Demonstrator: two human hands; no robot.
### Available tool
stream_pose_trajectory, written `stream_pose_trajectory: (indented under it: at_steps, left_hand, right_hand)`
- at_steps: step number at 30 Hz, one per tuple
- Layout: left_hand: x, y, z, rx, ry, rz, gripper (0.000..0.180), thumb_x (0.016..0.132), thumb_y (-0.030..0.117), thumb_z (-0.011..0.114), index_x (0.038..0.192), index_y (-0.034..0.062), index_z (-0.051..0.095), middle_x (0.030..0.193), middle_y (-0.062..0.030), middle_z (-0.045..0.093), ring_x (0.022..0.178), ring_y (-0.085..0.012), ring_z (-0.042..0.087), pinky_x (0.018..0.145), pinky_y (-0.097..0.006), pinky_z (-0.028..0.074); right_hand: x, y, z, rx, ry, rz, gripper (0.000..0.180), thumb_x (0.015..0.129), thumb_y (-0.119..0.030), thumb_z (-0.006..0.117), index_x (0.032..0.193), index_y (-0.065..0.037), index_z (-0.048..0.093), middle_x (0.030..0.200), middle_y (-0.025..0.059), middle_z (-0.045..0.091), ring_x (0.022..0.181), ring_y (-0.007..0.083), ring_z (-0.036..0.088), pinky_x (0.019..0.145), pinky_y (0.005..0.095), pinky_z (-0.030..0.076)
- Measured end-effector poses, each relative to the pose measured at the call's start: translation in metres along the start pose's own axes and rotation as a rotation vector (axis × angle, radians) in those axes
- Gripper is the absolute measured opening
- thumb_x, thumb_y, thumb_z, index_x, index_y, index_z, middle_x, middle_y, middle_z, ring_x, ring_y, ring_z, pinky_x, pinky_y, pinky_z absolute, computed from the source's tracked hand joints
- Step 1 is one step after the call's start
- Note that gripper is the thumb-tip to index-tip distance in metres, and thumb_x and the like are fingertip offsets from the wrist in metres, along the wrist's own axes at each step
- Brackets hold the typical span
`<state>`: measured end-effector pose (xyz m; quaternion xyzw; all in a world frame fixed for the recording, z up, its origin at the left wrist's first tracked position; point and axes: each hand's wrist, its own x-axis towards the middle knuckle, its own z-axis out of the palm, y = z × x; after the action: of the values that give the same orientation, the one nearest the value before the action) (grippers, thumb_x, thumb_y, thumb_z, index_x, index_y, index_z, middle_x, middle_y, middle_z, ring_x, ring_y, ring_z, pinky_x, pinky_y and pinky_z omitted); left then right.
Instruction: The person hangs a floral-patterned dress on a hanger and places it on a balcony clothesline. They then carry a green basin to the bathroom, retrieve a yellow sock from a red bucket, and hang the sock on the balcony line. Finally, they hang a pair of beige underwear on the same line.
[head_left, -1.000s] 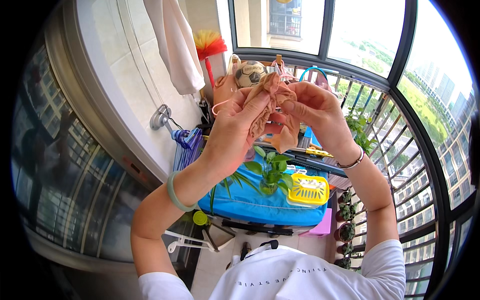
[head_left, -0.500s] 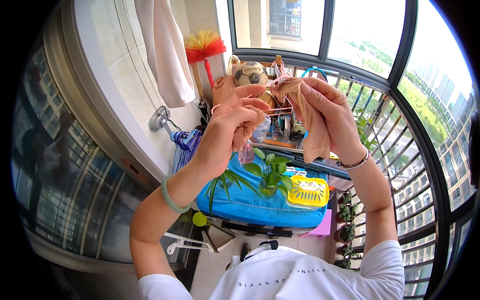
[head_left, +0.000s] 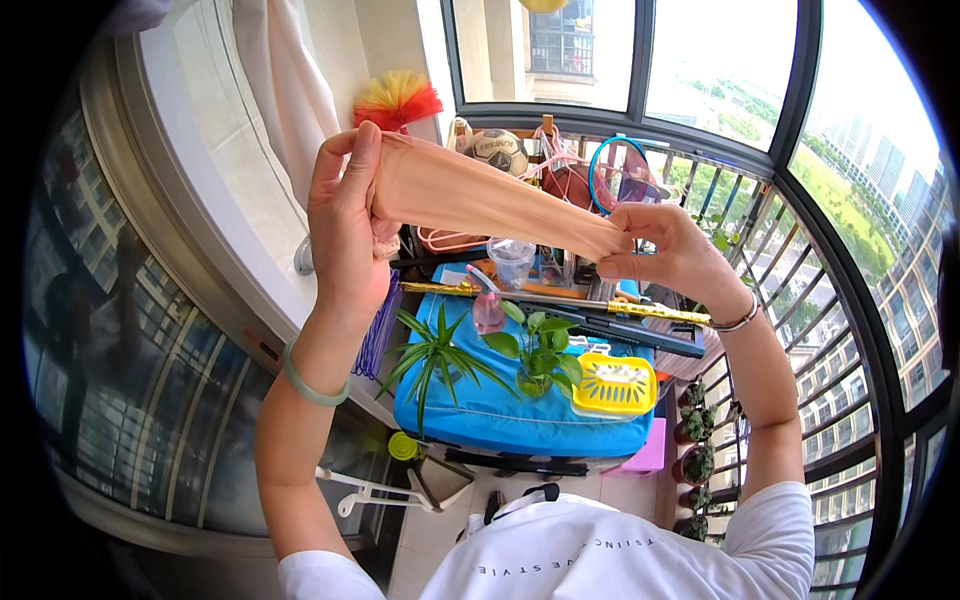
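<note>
A thin beige nylon sock (head_left: 490, 195) is stretched taut between my two hands, sloping down from left to right. My left hand (head_left: 345, 215) grips its wider end, thumb up against the cloth. More bunched beige fabric (head_left: 385, 240) shows at the palm of that hand. My right hand (head_left: 675, 250) pinches the narrow end between thumb and fingers. Behind and below the sock, a pink hanger (head_left: 445, 240) lies among the items at the back; part of it is hidden.
Below my hands, a blue-covered surface (head_left: 460, 410) bears a spiky plant (head_left: 445, 355), a leafy plant (head_left: 540, 350), a yellow soap dish (head_left: 615, 385) and a pole with gold ends (head_left: 665, 312). A football (head_left: 497, 150) sits behind. Railings (head_left: 800, 330) run along the right.
My hands have moved apart, the left one up and left, the right one slightly down. The sock, loose and hanging from my right hand before, is now pulled out between both hands.
</note>
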<state>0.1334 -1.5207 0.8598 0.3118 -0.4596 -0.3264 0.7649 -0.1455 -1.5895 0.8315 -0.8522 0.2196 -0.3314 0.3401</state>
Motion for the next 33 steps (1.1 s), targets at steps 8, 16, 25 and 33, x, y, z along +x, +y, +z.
stream_pose_trajectory:
  at_steps: [8, 16, 25, 33]
  left_hand:
    - [-0.007, -0.022, -0.016, 0.221, -0.151, -0.361, 0.024, 0.095, 0.033, 0.055, 0.097, 0.0095, 0.060, 0.066, 0.0025, 0.056, 0.039, -0.0029, 0.030, 0.034, -0.019, 0.022]
    - [-0.023, 0.010, 0.036, 0.400, -0.569, 0.035, 0.035, 0.085, 0.032, 0.070, 0.103, 0.0031, 0.063, 0.091, -0.0026, 0.063, 0.067, -0.0077, 0.059, 0.066, -0.020, 0.050]
    - [-0.023, 0.045, 0.048, 0.281, -0.489, -0.024, 0.014, 0.089, 0.015, 0.065, 0.097, 0.0038, 0.062, 0.079, -0.0008, 0.065, 0.058, 0.0012, 0.049, 0.047, -0.014, 0.035]
    - [-0.014, 0.087, 0.071, 0.268, -0.501, 0.255, 0.023, 0.088, 0.019, 0.067, 0.106, 0.0051, 0.061, 0.066, 0.0039, 0.056, 0.050, 0.0021, 0.038, 0.043, -0.015, 0.027]
  right_hand:
    - [0.007, -0.025, -0.001, 0.461, 0.268, -0.108, 0.020, 0.084, -0.009, 0.070, 0.100, 0.000, 0.061, 0.091, 0.0047, 0.064, 0.072, 0.0101, 0.061, 0.069, 0.0222, 0.052]
    - [0.023, -0.062, 0.022, 0.058, 0.247, -0.256, 0.027, 0.078, 0.001, 0.069, 0.102, -0.004, 0.057, 0.092, 0.0040, 0.062, 0.086, 0.0097, 0.060, 0.075, 0.0241, 0.048]
    - [0.025, -0.079, 0.006, 0.289, 0.280, -0.300, 0.016, 0.086, -0.003, 0.066, 0.100, 0.003, 0.060, 0.092, 0.0058, 0.067, 0.083, 0.0068, 0.062, 0.071, 0.0199, 0.051]
    - [0.039, -0.127, -0.009, 0.148, 0.393, -0.493, 0.016, 0.088, -0.011, 0.065, 0.097, 0.002, 0.065, 0.090, 0.0053, 0.067, 0.078, 0.0082, 0.063, 0.070, 0.0225, 0.052]
